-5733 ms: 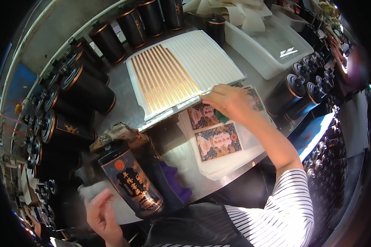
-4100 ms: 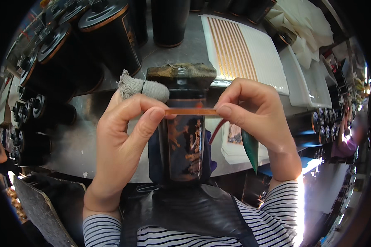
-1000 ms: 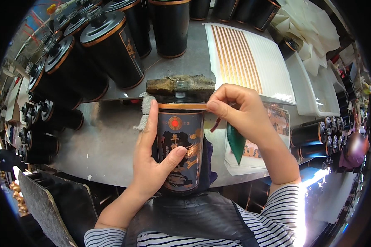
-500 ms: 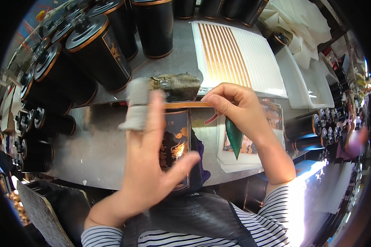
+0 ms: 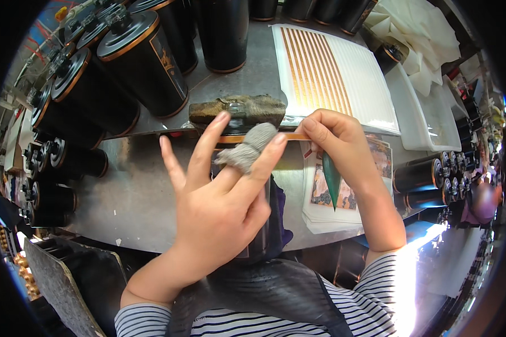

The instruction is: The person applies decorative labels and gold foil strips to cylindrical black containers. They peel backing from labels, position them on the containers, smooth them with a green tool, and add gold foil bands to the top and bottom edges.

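Note:
My left hand (image 5: pixel 222 208) has its fingers spread above a black canister (image 5: pixel 258 242), which it mostly hides. Grey knitted cloth (image 5: pixel 248 147) wraps one of its fingers, and the index fingertip meets a narrow gold strip (image 5: pixel 295 136). My right hand (image 5: pixel 343 137) pinches the strip's right end between thumb and index finger. From that same hand a pointed green blade-like tool (image 5: pixel 332 182) hangs down. The strip runs across the canister's far end, just in front of a rough dark block (image 5: pixel 264 108). Purple cloth (image 5: pixel 282 210) shows at the canister's right side.
Black canisters with gold rims (image 5: pixel 143 67) crowd the far left; more lie at both sides. A white sheet of gold strips (image 5: pixel 371 84) is at the back, beside a white tray (image 5: pixel 413 121). Printed sheets (image 5: pixel 326 222) lie right of the canister.
My left hand has swept right along the strip, bringing the grey-wrapped finger close to my right hand, and its fingers have fanned out. The right hand keeps its pinch.

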Motion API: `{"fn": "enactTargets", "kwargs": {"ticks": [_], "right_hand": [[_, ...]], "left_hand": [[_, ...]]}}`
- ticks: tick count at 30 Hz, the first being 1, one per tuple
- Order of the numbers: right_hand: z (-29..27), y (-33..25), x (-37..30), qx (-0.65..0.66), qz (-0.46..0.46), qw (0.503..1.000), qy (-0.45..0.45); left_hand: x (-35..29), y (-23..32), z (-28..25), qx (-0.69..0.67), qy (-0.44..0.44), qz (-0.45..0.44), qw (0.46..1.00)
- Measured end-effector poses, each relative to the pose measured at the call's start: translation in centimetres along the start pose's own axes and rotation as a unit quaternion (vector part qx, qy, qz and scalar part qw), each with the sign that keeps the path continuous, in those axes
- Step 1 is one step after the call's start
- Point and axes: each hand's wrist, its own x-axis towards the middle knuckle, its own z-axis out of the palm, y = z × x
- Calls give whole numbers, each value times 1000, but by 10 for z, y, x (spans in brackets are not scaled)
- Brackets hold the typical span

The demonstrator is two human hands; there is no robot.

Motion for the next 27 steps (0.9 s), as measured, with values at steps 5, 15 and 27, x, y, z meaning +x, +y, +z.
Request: {"fn": "enactTargets", "kwargs": {"ticks": [5,15,27], "right_hand": [[0,2,0,-14,-10,1000,14],[7,-5,2,-55,-59,997,20],[0,-2,-6,-49,-22,998,23]], "left_hand": [[-9,-7,5,-192,34,-69,978],[-30,-18,17,-262,81,-112,955],[-19,-1,3,-263,54,-121,956]]}}
